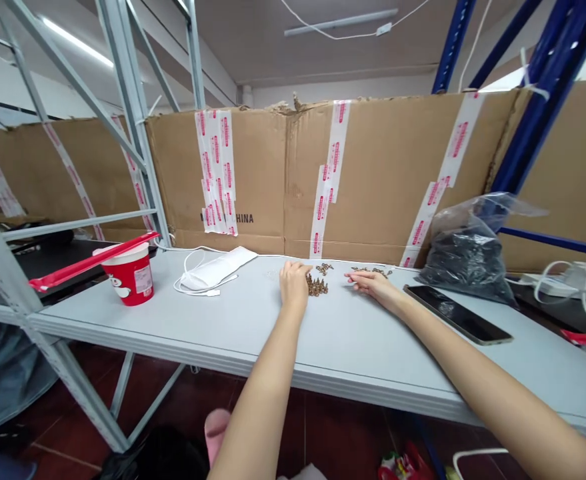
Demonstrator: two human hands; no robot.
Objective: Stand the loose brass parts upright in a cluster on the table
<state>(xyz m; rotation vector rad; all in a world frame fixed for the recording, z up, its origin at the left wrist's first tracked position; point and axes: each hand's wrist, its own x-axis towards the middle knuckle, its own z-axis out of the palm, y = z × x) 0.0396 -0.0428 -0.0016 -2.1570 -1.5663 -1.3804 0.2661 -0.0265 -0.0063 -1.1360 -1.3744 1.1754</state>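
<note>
Small brass-coloured pieces (317,287) stand in a tight group on the grey table, with a few loose ones (324,268) just behind. My left hand (294,283) is at the left edge of the group, its fingers bent together; whatever they hold is too small to make out. More small brown pieces (373,271) lie scattered farther right. My right hand (370,283) is in front of them, thumb and fingertips close together, and anything between them is too small to name.
A red cup (135,277) with a long red packet on top stands at the left. Near it lie a white pouch (223,267) and cable. At the right are a black phone (457,313) and a plastic bag of dark material (465,260). A cardboard wall (257,173) closes the back.
</note>
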